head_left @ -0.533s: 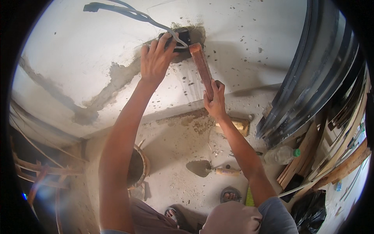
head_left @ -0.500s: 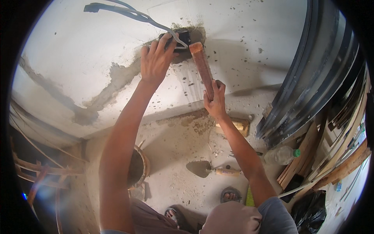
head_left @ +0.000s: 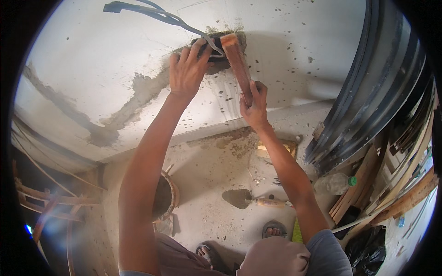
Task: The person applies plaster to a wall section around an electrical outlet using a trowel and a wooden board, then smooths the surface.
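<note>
A black electrical box [head_left: 216, 56] sits in a rough hole in the white wall, with grey cables [head_left: 177, 20] coming out of it. My left hand [head_left: 186, 76] grips the box at its left and lower side, fingers bent over its edge. In my right hand [head_left: 254, 108] is a reddish-brown wooden stick [head_left: 238, 64], held near its lower end and tilted up to the left. The stick's upper end lies over the right part of the box; whether it touches the box I cannot tell.
A grey patched strip [head_left: 133, 101] runs down the wall. On the floor are a bucket [head_left: 174, 195], a trowel [head_left: 237, 198], a float [head_left: 277, 148] and a plastic bottle [head_left: 332, 184]. Dark metal panels [head_left: 368, 92] and wood pieces [head_left: 363, 179] stand at the right.
The upper end of the wooden stick has moved up and slightly left, onto the right part of the box. My right hand has risen with it; my left hand stays on the box.
</note>
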The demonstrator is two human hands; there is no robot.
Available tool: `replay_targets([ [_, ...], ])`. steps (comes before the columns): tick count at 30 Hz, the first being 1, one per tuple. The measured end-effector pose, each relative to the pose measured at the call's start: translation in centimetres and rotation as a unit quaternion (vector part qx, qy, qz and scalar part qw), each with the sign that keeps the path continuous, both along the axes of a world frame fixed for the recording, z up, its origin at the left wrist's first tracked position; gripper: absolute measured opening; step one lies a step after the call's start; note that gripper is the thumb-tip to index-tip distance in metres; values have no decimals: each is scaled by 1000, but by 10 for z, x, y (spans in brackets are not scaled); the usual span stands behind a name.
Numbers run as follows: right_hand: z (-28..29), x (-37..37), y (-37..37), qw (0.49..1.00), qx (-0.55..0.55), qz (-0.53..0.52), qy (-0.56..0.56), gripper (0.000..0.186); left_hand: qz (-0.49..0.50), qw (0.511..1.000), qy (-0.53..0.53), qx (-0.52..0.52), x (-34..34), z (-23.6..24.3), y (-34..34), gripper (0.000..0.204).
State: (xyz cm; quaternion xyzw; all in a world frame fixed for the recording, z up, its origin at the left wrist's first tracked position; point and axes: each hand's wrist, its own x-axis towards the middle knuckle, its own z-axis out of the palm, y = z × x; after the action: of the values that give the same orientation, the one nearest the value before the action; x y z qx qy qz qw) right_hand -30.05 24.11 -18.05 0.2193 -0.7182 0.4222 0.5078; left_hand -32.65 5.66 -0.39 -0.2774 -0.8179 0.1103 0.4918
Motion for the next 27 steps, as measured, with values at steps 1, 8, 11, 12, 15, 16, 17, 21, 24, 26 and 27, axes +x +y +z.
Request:
replay_targets([
  [1,0,0,1,1000,1,2,-4,85,0,1000,0,0,0,0,0,71],
  [8,0,3,0,999,-20,-21,30,82,-3,1000,-1,-3,-2,0,-1,68],
  [11,-1,-8,0,1000,-10,-14,12,84,-3,1000,-3,-1,-2,2,-1,67],
  [12,-2,-8,1,1000,-14,-14,9,84,-5,1000,2,-3,-2,3,-1,67],
  [15,-4,-5,2,999,-9,-35,0,80,-8,1000,6,-5,-2,1,0,65],
  [16,1,-2,3,999,-4,-46,-2,79,-7,1000,5,-3,-2,1,0,63],
  [17,5,-1,2,999,-32,-42,11,79,-6,1000,4,-1,-2,2,1,61],
  [21,44,-4,-14,995,-72,-55,47,80,-11,1000,9,-4,-4,-1,-3,61],
  [24,85,-20,-29,996,-40,-78,34,76,-14,1000,3,-3,-5,-3,-3,65],
  [26,83,-22,-33,996,-29,-86,16,74,-15,1000,-2,-4,-3,0,-3,65],
  [27,74,-21,-36,996,-30,-88,7,75,-15,1000,-3,-4,-2,-2,-5,67],
])
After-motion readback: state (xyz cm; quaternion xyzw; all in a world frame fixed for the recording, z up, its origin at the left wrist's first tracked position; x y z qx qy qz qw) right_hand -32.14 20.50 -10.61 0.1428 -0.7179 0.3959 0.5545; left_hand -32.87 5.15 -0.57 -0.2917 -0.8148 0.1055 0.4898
